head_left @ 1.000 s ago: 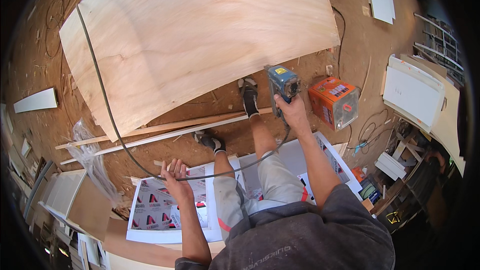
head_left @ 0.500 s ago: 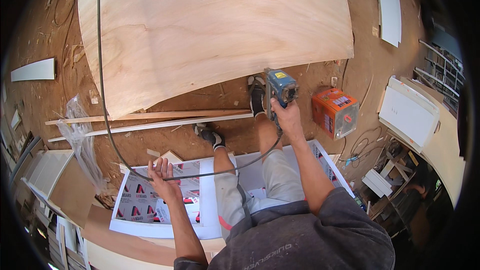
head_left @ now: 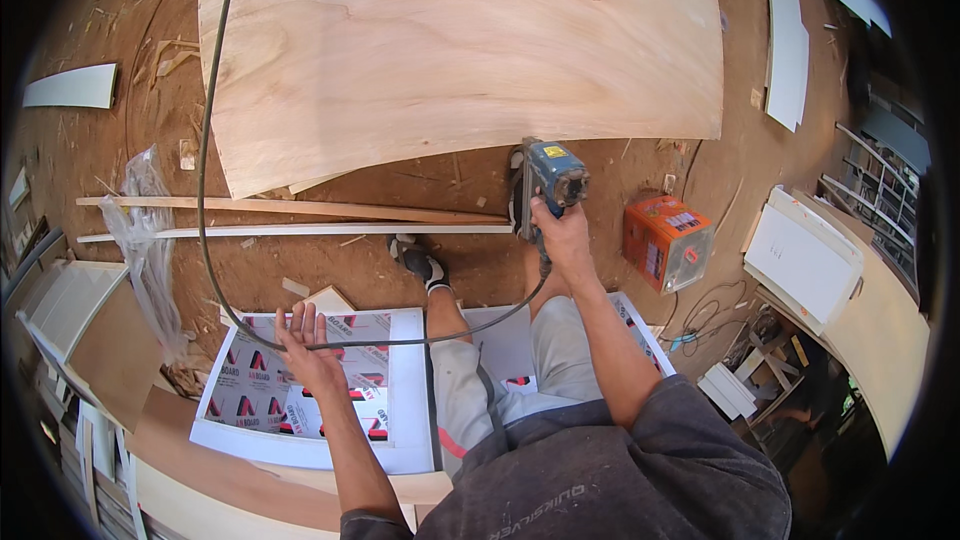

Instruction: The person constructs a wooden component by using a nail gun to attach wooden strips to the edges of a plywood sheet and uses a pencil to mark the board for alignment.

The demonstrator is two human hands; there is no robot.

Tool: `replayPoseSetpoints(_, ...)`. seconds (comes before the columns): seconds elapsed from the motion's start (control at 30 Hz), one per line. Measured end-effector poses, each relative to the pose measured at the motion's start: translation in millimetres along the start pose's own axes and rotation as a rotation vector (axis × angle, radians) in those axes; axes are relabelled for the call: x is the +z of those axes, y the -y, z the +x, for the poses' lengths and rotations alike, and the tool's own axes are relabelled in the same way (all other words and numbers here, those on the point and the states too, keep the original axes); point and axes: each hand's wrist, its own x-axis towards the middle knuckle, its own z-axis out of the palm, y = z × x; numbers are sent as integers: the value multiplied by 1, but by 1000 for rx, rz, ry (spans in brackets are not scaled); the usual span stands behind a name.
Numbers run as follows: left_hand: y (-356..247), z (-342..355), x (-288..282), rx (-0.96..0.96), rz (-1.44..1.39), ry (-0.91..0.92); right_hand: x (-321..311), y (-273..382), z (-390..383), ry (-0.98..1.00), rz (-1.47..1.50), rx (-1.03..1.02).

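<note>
In my right hand (head_left: 563, 232) is a blue nail gun (head_left: 556, 170), with my fingers wrapped round its handle. It hangs over my right foot, close to the near edge of a large plywood sheet (head_left: 460, 40). A dark air hose (head_left: 203, 190) runs from the handle in a loop to the left, then up over the sheet. My left hand (head_left: 308, 345) is palm up with fingers stretched out, and the hose passes across it. Below that hand is a white-framed panel (head_left: 412, 340) covered with printed film.
Two long wood strips (head_left: 300, 208) lie on the dirt floor before the sheet. Clear plastic wrap (head_left: 150, 240) lies over their left ends. An orange box (head_left: 665, 240) stands at my right. White boards (head_left: 805, 255), scraps and cords lie farther right.
My view has shifted a little, so the surroundings sit differently in it. The left hand has moved slightly left and its fingers are more spread. The right hand still grips the nail gun.
</note>
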Motion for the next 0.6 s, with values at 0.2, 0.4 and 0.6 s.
replayPoseSetpoints(0.2,-2,20,-16,8,1,-44,25,4,-8,46,-17,13)
replayPoseSetpoints(0.4,-4,63,-8,-28,34,55,45,8,-14,73,20,18)
replayPoseSetpoints(0.6,18,110,91,-217,215,340,56,15,-18,103,-59,64)
